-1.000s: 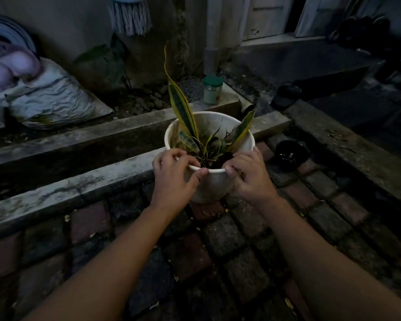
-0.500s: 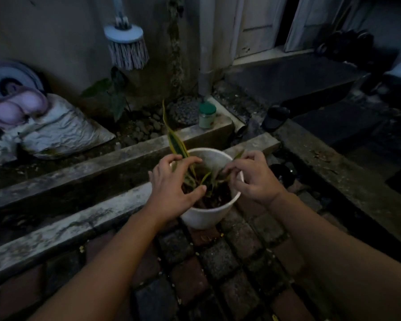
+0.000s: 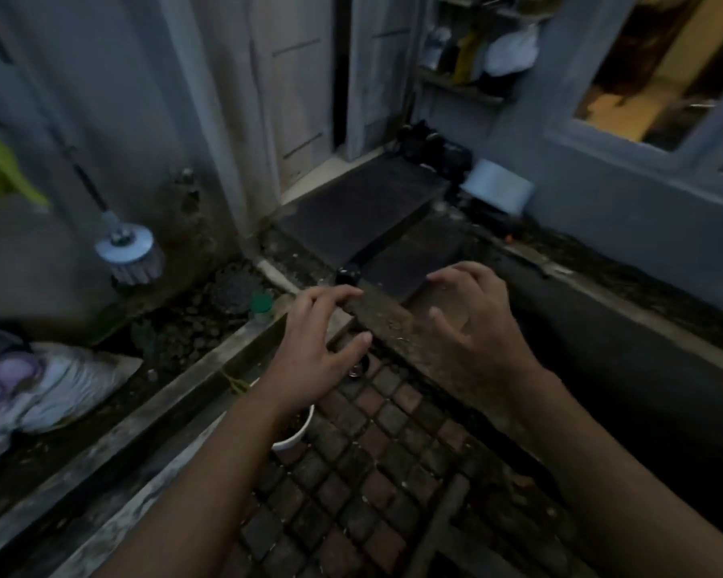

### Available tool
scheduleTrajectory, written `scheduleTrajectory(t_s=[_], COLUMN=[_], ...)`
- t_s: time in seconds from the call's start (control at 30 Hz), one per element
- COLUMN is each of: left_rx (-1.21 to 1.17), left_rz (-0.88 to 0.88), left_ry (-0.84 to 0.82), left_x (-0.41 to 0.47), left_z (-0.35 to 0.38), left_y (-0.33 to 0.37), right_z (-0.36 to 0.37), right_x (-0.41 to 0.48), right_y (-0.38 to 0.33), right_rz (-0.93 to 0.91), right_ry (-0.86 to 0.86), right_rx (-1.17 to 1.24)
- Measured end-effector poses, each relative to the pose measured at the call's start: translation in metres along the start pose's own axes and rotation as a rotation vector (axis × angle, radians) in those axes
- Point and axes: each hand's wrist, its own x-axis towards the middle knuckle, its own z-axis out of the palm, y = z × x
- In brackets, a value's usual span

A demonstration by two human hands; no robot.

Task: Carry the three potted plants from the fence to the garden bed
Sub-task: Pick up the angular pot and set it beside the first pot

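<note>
Now | left hand (image 3: 309, 356), right hand (image 3: 476, 340): 2, empty | white pot (image 3: 299, 433): 1

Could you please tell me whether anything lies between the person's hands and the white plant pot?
Nothing visible does. The left hand and right hand are open above the paving, holding nothing; the white pot sits below the left forearm, which hides most of it.

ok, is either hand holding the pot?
No: the left hand and right hand are open, fingers spread and gripping nothing, while the pot sits on the bricks below the left forearm.
</note>
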Motion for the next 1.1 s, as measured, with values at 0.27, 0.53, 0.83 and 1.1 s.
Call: scheduleTrajectory(t_s=[0.27,0.53,0.83,1.1], left_rx=[-0.148,-0.229,-0.041,0.431], left_rz=[0.413,0.748,1.204,1.517], left_ry=[-0.292,-0.701,-0.96,-0.947], left_x=[-0.019,-0.1,-0.208,-0.22], left_z=[0.004,0.111,0.26,0.32], left_y=[0.212,0.356,0.487,0.499], right_z=[-0.227,-0.327,-0.295,-0.31], right_x=[-0.134,-0.365,-0.488,-0.526], right_y=[-0.081,-0.103,-0.069,-0.07], right_rz=[0.32,1.068,1.352,1.163], right_ry=[0.359,0.704,0.723,0.585], right_rx=[-0.367,-0.699,-0.153,0.187])
